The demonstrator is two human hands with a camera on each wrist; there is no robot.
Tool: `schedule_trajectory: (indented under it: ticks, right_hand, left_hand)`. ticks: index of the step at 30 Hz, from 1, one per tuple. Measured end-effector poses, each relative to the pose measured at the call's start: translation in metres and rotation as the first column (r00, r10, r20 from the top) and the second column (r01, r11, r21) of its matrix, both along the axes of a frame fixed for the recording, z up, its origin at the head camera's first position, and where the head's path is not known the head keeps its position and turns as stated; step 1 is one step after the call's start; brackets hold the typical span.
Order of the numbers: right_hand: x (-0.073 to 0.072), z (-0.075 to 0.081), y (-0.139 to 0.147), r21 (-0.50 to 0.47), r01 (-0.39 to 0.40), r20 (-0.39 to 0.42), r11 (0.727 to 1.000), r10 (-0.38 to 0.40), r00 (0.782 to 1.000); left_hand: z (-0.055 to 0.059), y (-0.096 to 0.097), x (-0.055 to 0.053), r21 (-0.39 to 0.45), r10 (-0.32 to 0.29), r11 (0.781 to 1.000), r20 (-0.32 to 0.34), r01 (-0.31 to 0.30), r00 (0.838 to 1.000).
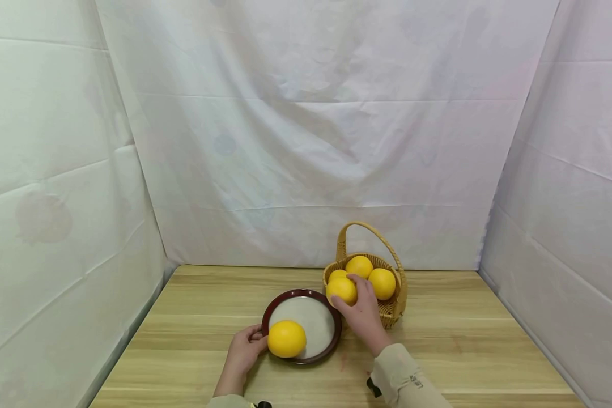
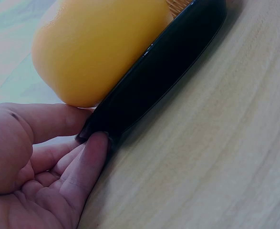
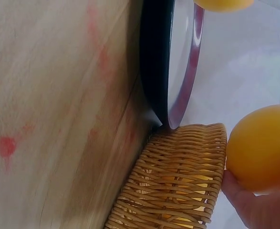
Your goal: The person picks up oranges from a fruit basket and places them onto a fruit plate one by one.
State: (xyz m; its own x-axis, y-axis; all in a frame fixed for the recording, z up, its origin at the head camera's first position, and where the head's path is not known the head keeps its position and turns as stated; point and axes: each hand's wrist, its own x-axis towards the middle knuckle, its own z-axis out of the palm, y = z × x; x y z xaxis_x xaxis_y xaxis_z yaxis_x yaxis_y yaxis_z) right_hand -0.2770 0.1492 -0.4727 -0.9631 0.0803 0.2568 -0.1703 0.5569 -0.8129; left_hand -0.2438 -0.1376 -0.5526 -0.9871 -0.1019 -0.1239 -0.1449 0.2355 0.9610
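Note:
My left hand [image 1: 243, 351] pinches the left rim of a round plate [image 1: 338, 334] with a dark red edge and pale centre; in the left wrist view, thumb and fingers [image 2: 95, 150] meet at the rim. One orange [image 1: 287, 339] sits on the plate's near left part, close to my left thumb. My right hand [image 1: 363, 311] grips another orange [image 1: 341, 290] at the left edge of a wicker basket [image 1: 390, 310]. In the right wrist view, this orange [image 3: 261, 148] is above the basket's rim, with my thumb against it.
Several more oranges [image 1: 382, 284] lie in the basket, whose tall arched handle [image 1: 372, 228] rises over them. Plate and basket stand close together on a wooden table [image 1: 194, 317]. White cloth [image 1: 306, 141] hangs behind and at both sides. Reddish stains [image 3: 6, 146] mark the tabletop.

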Motion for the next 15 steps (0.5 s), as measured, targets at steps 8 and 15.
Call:
schedule_trajectory:
  ticks: [8, 15]
  right_hand:
    - [0.0015, -0.0015, -0.0035, -0.003, 0.005, 0.018, 1.0, -0.005, 1.0]
    - [0.0045, -0.0003, -0.0069, -0.02, -0.003, 0.017, 1.0, 0.003, 1.0]
  left_hand:
    - [-0.0005, -0.0005, 0.0, -0.008, -0.001, 1.0, 0.003, 0.001, 1.0]
    - [0.0001, -0.0017, 0.0008, -0.018, -0.003, 1.0, -0.002, 0.003, 1.0]
